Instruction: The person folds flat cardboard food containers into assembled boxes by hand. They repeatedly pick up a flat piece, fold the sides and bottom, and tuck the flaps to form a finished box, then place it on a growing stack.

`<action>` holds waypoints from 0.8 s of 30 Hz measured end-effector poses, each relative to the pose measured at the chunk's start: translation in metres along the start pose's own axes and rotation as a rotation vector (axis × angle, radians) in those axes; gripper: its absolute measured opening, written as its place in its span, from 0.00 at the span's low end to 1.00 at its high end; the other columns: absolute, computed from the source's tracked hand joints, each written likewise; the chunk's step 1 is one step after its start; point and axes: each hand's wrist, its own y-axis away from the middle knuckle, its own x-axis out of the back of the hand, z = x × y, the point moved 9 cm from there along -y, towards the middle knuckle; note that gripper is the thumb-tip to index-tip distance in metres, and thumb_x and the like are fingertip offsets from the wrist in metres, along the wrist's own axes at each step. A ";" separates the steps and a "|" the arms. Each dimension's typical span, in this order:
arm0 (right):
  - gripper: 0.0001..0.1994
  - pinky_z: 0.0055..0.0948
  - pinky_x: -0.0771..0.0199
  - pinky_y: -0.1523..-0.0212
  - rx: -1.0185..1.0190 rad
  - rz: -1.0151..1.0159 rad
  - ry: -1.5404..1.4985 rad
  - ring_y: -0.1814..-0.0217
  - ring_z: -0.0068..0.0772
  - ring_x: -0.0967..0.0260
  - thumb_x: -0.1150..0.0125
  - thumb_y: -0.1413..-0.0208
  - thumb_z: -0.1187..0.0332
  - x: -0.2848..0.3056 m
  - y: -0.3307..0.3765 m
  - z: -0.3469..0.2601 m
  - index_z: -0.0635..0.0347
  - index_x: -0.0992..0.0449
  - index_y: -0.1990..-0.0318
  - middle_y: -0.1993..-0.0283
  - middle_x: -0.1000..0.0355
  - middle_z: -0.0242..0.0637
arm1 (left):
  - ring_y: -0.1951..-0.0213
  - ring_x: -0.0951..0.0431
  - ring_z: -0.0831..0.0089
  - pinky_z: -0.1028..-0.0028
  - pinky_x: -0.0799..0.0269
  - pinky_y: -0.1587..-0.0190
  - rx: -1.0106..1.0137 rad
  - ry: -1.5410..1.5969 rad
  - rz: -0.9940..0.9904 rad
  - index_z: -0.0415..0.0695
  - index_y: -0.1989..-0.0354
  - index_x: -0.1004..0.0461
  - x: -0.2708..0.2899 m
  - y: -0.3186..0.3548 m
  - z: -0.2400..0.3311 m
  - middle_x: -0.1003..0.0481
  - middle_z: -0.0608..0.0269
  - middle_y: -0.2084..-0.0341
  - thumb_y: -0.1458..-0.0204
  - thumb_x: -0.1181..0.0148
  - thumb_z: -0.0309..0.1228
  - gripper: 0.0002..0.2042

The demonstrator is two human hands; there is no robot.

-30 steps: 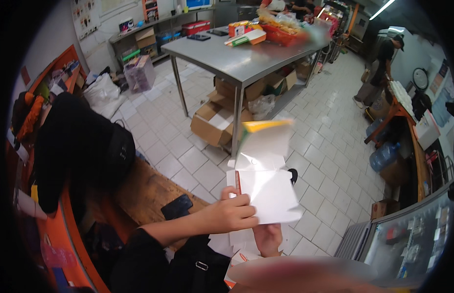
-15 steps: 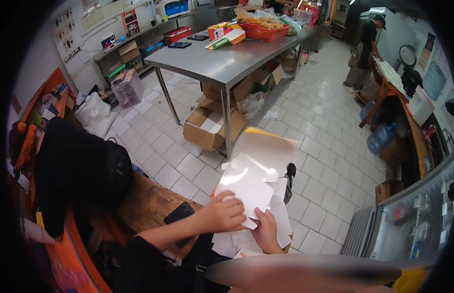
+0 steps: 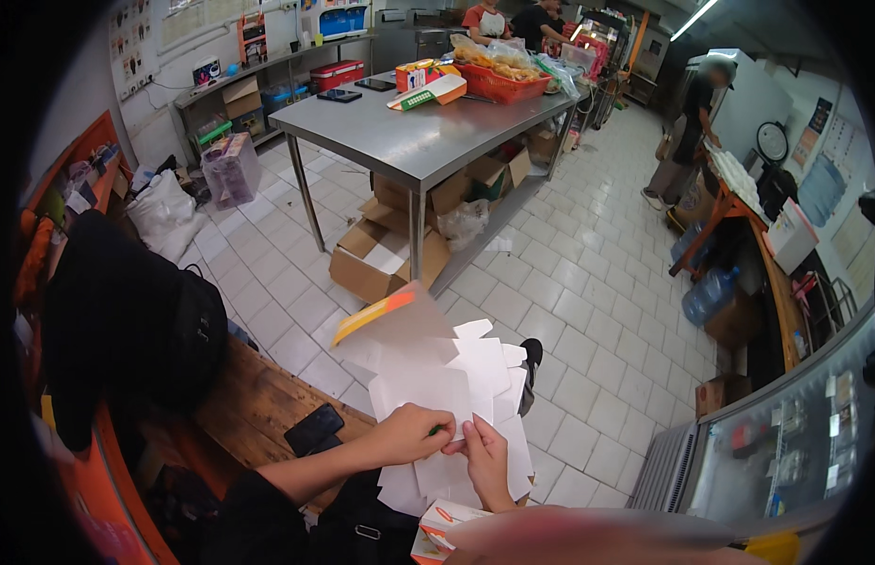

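Note:
A thin white carton blank [image 3: 423,391] stands partly folded above my lap, its large flap [image 3: 392,318] tilted up and showing orange and yellow print along the edge. My left hand [image 3: 414,435] is closed with its fingertips pinching the near wall of the blank. Close beside it, my right hand [image 3: 484,457] grips the adjoining corner between thumb and fingers. Beneath the blank, more flat white carton sheets [image 3: 494,377] lie across my lap. By my right wrist sits a white and orange printed carton [image 3: 442,529], partly hidden by a blur at the lower edge.
A phone [image 3: 313,428] lies on the wooden bench [image 3: 258,405] at my left, beside a black backpack [image 3: 197,325]. Ahead, a steel table [image 3: 362,141] carries a red basket [image 3: 498,85] of packed food. A co-worker [image 3: 687,132] stands at the far right near a glass-fronted fridge [image 3: 804,443].
The carton's large flap has swung left and its printed edge now shows more. My hands have shifted slightly left in the picture and remain on the carton. The printed carton by my wrist shows more.

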 end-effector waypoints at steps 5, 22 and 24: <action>0.13 0.26 0.26 0.67 0.057 -0.037 0.028 0.72 0.26 0.28 0.52 0.37 0.65 0.003 -0.004 -0.005 0.71 0.33 0.57 0.68 0.29 0.39 | 0.72 0.22 0.70 0.73 0.28 0.67 -0.219 0.145 -0.188 0.42 0.62 0.25 0.006 0.005 0.014 0.23 0.57 0.74 0.50 0.42 0.31 0.09; 0.06 0.21 0.30 0.60 0.252 0.056 0.043 0.58 0.23 0.30 0.50 0.39 0.69 0.016 -0.004 -0.025 0.63 0.34 0.64 0.60 0.29 0.41 | 0.73 0.23 0.75 0.77 0.30 0.67 -0.164 0.192 0.159 0.40 0.71 0.22 0.012 -0.014 0.004 0.23 0.62 0.76 0.56 0.34 0.31 0.08; 0.06 0.23 0.30 0.55 0.210 0.054 -0.117 0.55 0.26 0.30 0.50 0.39 0.69 0.015 -0.002 -0.026 0.63 0.34 0.63 0.50 0.30 0.48 | 0.71 0.23 0.78 0.77 0.29 0.66 -0.116 0.285 0.263 0.39 0.71 0.21 0.009 -0.014 -0.003 0.21 0.63 0.73 0.55 0.34 0.28 0.06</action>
